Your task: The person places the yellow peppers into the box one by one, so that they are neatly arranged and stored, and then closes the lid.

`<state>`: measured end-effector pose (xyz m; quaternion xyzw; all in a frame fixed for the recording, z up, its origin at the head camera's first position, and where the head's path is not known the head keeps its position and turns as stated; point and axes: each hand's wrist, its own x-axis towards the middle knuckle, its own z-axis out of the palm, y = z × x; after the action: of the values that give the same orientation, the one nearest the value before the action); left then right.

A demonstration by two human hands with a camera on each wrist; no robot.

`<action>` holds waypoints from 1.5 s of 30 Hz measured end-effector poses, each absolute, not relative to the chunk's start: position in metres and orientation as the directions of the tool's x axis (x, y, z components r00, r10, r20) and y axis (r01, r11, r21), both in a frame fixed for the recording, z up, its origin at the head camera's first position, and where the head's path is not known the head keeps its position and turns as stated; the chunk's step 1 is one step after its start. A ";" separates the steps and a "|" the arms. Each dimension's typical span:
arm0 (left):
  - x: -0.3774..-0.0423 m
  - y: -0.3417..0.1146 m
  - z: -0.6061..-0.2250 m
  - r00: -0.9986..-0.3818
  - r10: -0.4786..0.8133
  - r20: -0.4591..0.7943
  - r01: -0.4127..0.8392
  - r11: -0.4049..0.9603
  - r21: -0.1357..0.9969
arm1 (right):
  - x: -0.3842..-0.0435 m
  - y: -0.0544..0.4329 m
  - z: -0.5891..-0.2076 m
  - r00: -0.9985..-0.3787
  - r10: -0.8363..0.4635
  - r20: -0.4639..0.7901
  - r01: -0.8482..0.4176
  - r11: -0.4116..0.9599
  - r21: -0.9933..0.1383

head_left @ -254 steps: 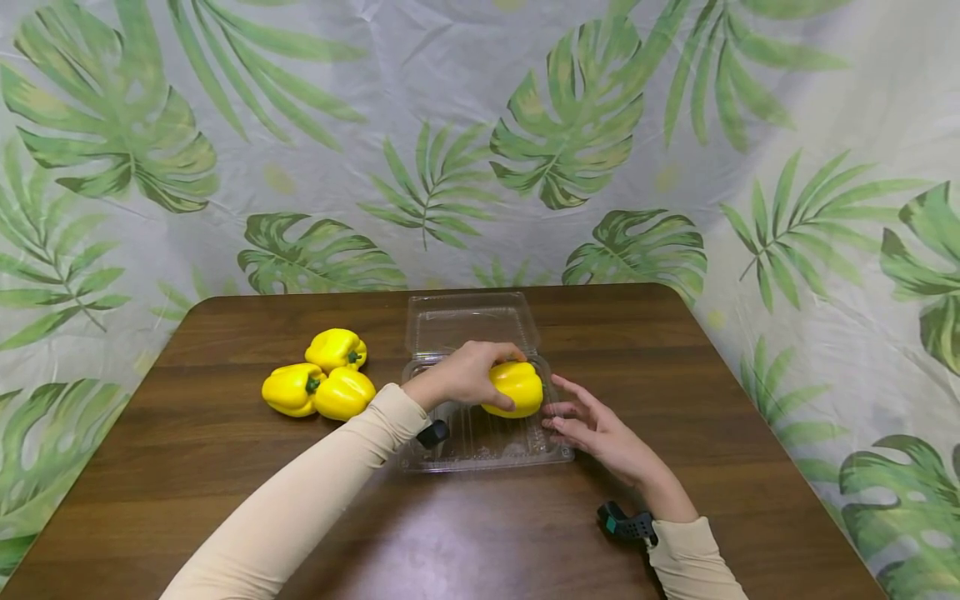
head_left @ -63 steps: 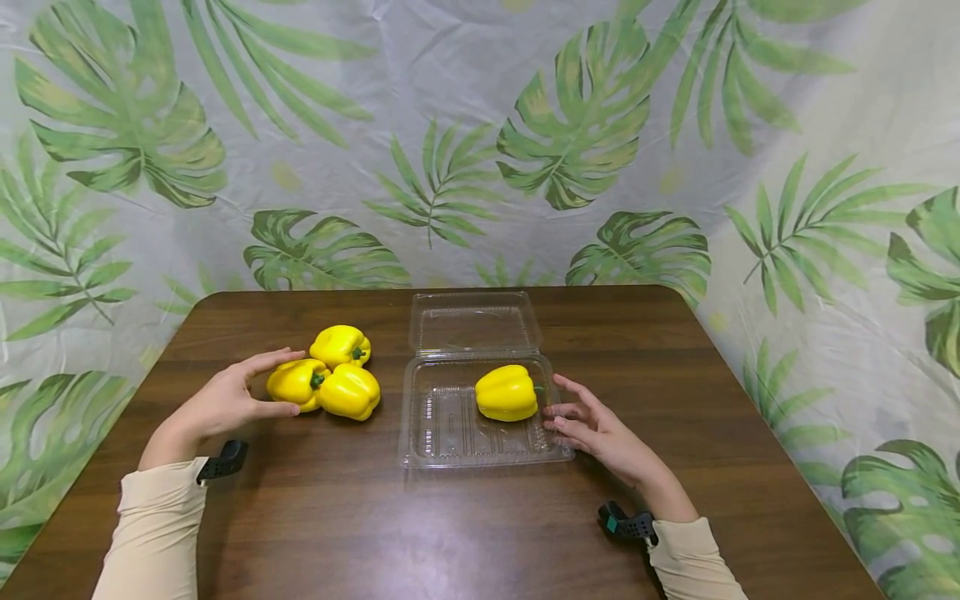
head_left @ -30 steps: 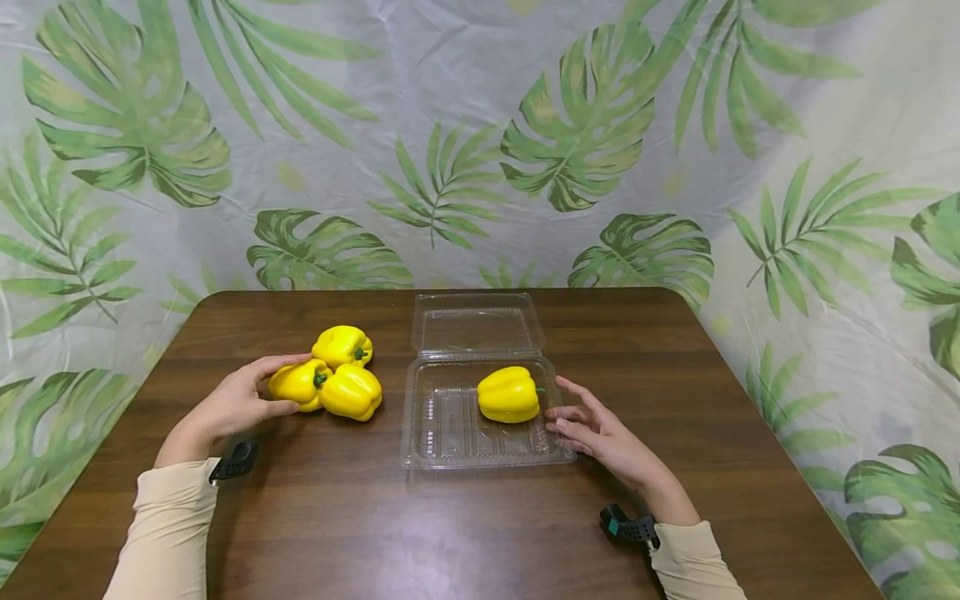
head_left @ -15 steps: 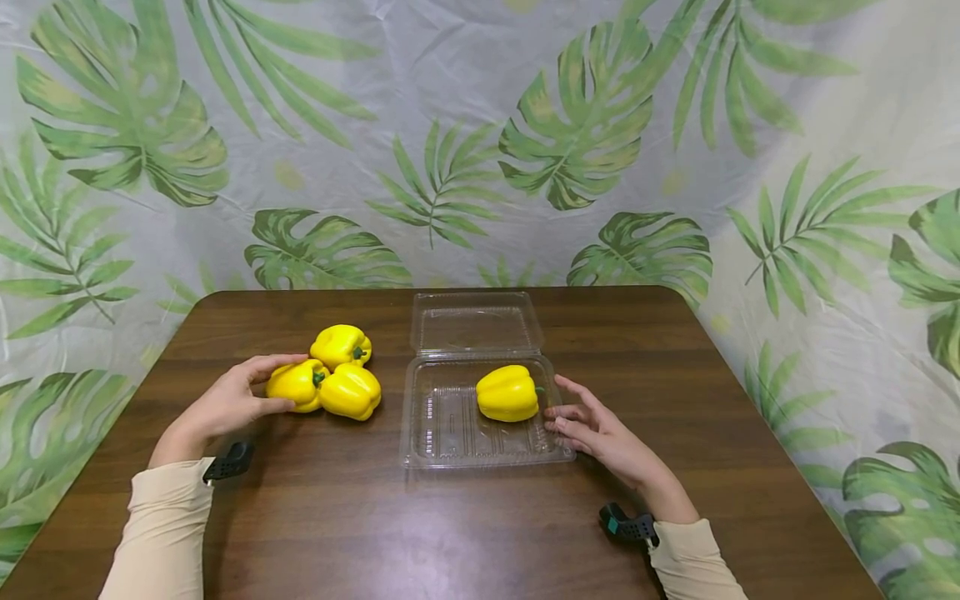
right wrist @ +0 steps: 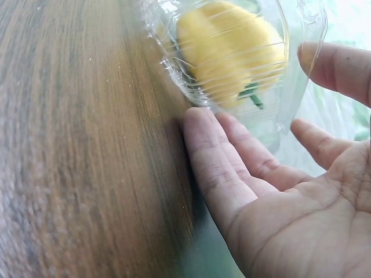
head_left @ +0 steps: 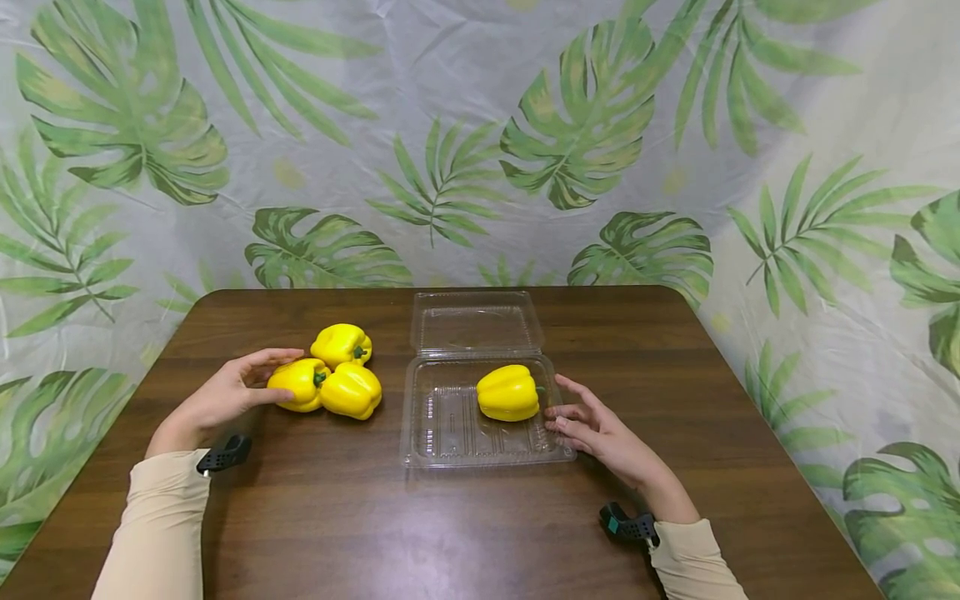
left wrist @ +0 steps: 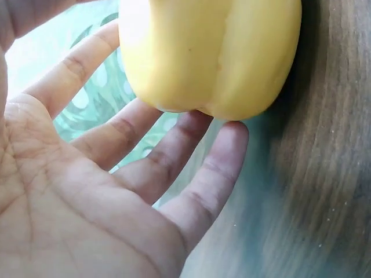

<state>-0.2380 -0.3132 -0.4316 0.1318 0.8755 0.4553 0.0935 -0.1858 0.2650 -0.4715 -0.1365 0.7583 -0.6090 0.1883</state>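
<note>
My left hand [head_left: 221,402] is at the leftmost yellow bell pepper [head_left: 300,385], thumb on its near side. In the left wrist view, loosely extended fingertips [left wrist: 229,139] touch or nearly touch the pepper's [left wrist: 211,52] lower end. Two more yellow bell peppers lie against it, one behind [head_left: 341,344] and one to the right [head_left: 351,392]. A clear plastic clamshell container [head_left: 450,446] lies with its lid [head_left: 476,325] back. Inside its right half rests another yellow bell pepper [head_left: 508,393], green stem rightward. My right hand [head_left: 603,429] has relaxed fingers against the container's right edge.
Everything lies on a brown wooden table [head_left: 337,517]. Behind it hangs a pale cloth with green leaves [head_left: 442,183]. Each wrist wears a black strap device, on the left [head_left: 225,454] and on the right [head_left: 628,523].
Since the oldest frame, my left hand has released the pepper in the container and moved left to the other peppers. Lately its thumb has risen slightly. My right hand stays put.
</note>
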 end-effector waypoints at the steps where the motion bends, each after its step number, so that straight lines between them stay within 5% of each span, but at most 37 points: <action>1: -0.239 -0.314 -0.432 -0.946 0.321 -0.051 0.138 0.538 0.831 | -0.186 0.265 -0.472 -0.891 -0.438 -0.118 0.021 0.222 -0.975; 45: -0.228 -0.325 -0.445 -0.960 0.278 -0.041 0.118 0.530 0.840 | -0.186 0.266 -0.472 -0.886 -0.451 -0.104 0.009 0.208 -0.978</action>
<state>-0.2281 -0.3248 -0.4448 0.1138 0.8705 0.4712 0.0850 -0.1862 0.2658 -0.4720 -0.1465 0.7540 -0.6122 0.1879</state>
